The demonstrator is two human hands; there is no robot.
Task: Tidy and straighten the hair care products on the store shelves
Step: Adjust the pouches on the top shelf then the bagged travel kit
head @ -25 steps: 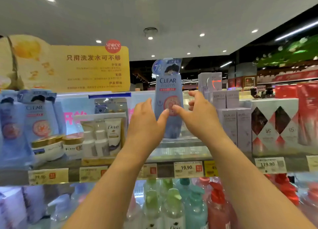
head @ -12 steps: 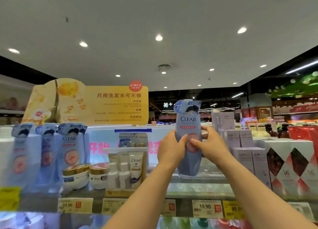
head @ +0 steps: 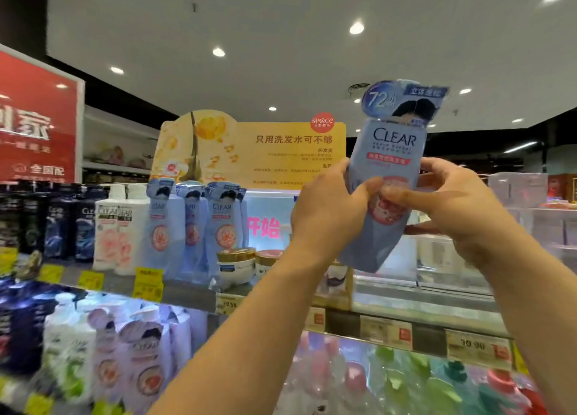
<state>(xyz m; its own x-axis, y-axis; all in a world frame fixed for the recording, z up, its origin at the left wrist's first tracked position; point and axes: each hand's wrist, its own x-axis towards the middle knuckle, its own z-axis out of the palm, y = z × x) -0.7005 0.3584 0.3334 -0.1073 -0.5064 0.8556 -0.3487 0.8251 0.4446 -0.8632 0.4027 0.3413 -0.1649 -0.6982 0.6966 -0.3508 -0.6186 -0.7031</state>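
A pale blue CLEAR bottle [head: 388,152] with a paper collar tag is lifted off the shelf, tilted a little to the right, at upper right of centre. My left hand [head: 324,214] grips its left side with the thumb across the front. My right hand [head: 452,208] grips its right side, fingers curled over the pink label. Three matching CLEAR bottles [head: 199,227] stand in a row on the top shelf [head: 187,293] to the left.
White CLEAR bottles [head: 115,227] and dark ones [head: 59,224] stand further left. Cream jars [head: 234,264] sit below my left wrist. A yellow sign [head: 249,152] rises behind. A clear plastic tray [head: 437,277] lies at right. More bottles [head: 125,352] fill the lower shelf.
Both hands closed around the blue CLEAR bottle and lifted it off the shelf. My view has swung left, bringing the matching bottles and the white and dark ones into sight.
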